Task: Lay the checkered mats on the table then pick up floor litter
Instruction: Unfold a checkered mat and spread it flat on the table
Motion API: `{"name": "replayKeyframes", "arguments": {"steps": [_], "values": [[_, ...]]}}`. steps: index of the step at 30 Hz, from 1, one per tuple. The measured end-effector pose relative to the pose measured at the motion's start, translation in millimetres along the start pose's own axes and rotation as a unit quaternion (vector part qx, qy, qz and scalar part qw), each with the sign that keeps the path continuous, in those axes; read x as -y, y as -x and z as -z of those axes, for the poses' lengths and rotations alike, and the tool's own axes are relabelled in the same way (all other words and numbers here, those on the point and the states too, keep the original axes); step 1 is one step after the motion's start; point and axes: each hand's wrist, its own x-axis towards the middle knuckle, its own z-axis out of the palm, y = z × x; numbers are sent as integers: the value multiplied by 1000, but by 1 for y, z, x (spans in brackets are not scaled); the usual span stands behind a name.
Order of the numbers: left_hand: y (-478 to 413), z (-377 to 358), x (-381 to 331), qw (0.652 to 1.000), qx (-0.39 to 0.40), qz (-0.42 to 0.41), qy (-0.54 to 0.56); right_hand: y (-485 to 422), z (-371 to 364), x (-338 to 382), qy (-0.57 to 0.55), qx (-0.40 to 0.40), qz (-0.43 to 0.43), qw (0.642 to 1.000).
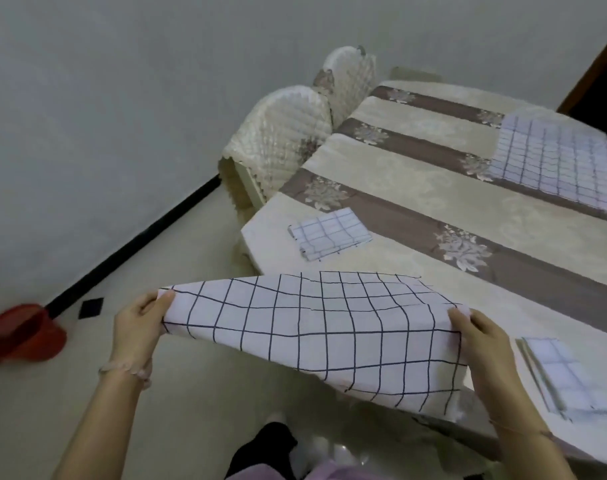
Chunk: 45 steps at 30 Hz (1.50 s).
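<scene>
Left hand (141, 325) and right hand (482, 344) at opposite corners of checkered mat (316, 327).

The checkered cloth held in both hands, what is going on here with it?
A person is spreading an unfolded checkered mat over the near edge of the table, the left hand and the right hand each pinching one corner. Another mat already lies flat at the far right end. A folded mat lies near the left end, and a second folded mat lies beside the right hand. On the floor are a small dark square and a blurred red object.
</scene>
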Motion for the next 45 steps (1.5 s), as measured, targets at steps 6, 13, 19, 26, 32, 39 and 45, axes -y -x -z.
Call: {"name": "replayKeyframes", "arguments": {"steps": [6, 13, 19, 26, 32, 39, 45], "values": [[41, 92, 19, 989, -146, 12, 30, -2, -71, 24, 9, 131, 31, 991], [42, 170, 47, 965, -254, 51, 41, -8, -185, 47, 59, 236, 43, 969], [-7, 219, 87, 954, -281, 102, 8, -12, -291, 40, 118, 275, 53, 953], [-105, 274, 89, 952, -270, 141, 5, -13, -413, 53, 125, 281, -16, 951], [-212, 298, 53, 958, -265, 108, -4, -49, -503, 102, 103, 272, -8, 957], [-352, 285, 40, 965, -242, 96, -40, -137, -602, 121, 80, 249, -38, 964], [-482, 256, 16, 966, -216, 132, -51, -227, -673, 146, 59, 215, -71, 972]]}}
